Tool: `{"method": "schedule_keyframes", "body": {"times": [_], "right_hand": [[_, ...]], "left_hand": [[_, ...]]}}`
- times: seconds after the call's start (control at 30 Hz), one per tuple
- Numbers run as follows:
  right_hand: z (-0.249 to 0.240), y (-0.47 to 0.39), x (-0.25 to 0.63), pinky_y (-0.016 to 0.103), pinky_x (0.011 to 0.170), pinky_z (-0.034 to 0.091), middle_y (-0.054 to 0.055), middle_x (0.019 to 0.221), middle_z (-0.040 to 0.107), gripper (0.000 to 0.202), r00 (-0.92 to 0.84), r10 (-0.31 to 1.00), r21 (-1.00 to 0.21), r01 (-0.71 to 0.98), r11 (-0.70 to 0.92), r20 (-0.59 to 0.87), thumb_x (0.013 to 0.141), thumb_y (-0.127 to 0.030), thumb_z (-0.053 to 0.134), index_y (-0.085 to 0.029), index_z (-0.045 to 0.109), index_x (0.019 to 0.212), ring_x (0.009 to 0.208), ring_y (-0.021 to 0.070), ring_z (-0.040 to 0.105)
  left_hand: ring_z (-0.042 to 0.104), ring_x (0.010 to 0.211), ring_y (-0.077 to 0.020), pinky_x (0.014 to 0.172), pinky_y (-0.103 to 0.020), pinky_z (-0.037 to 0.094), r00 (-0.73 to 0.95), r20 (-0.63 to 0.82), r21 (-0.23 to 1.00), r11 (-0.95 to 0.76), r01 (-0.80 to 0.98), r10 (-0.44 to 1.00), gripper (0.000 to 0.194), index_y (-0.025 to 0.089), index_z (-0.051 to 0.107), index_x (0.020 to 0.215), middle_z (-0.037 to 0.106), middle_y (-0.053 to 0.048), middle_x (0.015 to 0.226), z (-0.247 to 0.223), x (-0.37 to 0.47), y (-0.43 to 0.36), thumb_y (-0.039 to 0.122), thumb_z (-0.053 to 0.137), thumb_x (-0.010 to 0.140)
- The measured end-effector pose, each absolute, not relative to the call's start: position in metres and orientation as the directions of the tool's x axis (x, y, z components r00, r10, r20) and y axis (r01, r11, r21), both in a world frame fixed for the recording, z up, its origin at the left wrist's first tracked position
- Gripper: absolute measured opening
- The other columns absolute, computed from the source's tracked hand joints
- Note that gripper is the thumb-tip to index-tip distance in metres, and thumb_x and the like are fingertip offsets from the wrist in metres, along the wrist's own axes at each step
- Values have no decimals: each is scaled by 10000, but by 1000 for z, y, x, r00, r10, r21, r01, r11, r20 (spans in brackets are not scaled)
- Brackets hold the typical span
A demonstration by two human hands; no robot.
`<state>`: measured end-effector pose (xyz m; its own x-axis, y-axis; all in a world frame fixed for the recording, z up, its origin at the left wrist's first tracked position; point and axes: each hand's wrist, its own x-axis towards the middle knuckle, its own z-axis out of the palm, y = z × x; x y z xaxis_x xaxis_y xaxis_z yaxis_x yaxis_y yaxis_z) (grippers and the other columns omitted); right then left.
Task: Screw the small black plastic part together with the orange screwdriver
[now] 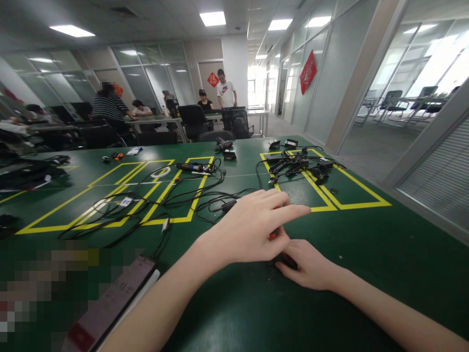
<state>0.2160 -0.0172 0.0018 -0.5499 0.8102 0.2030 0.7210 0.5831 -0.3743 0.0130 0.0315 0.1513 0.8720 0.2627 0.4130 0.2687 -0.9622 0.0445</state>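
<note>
Green table [373, 244] with phone [113, 298], drill [223, 145], cables [293, 163]

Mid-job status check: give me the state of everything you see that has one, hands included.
left hand: curled over the work, index finger outstretched; grip hidden
right hand: closed on a dark object
dark object: between the hands, mostly covered
phone: screen lit, showing digits
black cable bundle: tangled
power drill: lying on the table; power state unclear
ceiling lights: on
</note>
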Motion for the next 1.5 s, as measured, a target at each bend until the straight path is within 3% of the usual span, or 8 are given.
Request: {"method": "schedule_keyframes", "body": {"times": [0.17,0.33,0.5,0.67,0.83,0.97,1.13,1.5], "right_hand": [[5,-18,215,304,646,400,30,782,665,234,-556,811,-377,722,580,181,880,-283,570,-180,563,1090,689,209,608],[6,-19,214,298,632,378,33,806,667,237,-546,806,-388,708,590,229,829,-316,632,-194,573,1024,708,213,611],[7,-20,213,297,629,376,27,795,657,242,-544,811,-383,717,582,215,824,-315,634,-185,566,1016,673,200,590],[6,-20,213,294,635,384,34,818,675,190,-534,812,-390,714,582,235,829,-282,620,-194,575,992,704,207,616],[5,-20,213,298,626,385,26,786,668,197,-538,813,-381,719,581,224,842,-289,612,-191,574,1009,672,202,606],[5,-19,213,301,646,398,34,814,681,179,-536,813,-389,716,580,225,854,-274,599,-197,574,1013,715,211,627],[4,-18,213,294,628,393,28,774,671,182,-534,816,-375,726,577,222,850,-284,605,-191,579,1004,678,203,611],[2,-18,213,291,641,407,37,791,679,188,-534,813,-378,720,581,231,851,-276,610,-189,585,1016,703,206,626]], "left_hand": [[605,825,-143,700,-248,452,866,396,26,-946,322,305,454,246,523,1352,621,-36,1040,151,13,32,128,411,928],[593,921,-182,790,-287,469,879,406,20,-964,265,250,447,207,575,1289,623,-58,1026,153,13,31,126,466,863],[600,842,-146,717,-255,455,872,394,16,-950,310,291,448,239,531,1343,616,-44,1074,152,13,31,126,409,926],[593,915,-180,790,-294,462,876,411,37,-965,261,253,462,212,567,1303,626,-52,1039,152,13,31,120,467,862],[604,851,-157,731,-273,469,873,397,57,-956,286,285,460,237,532,1348,624,-50,1074,151,13,31,139,421,913],[604,910,-175,774,-283,480,882,397,43,-965,257,253,467,220,554,1318,626,-62,1062,151,13,31,127,454,871],[607,859,-148,740,-259,485,872,395,46,-955,294,288,554,265,418,1446,617,-44,1118,151,13,30,146,431,906],[596,885,-165,754,-272,491,887,381,0,-959,282,261,538,236,475,1404,608,-51,1062,152,13,31,141,459,874]]}}
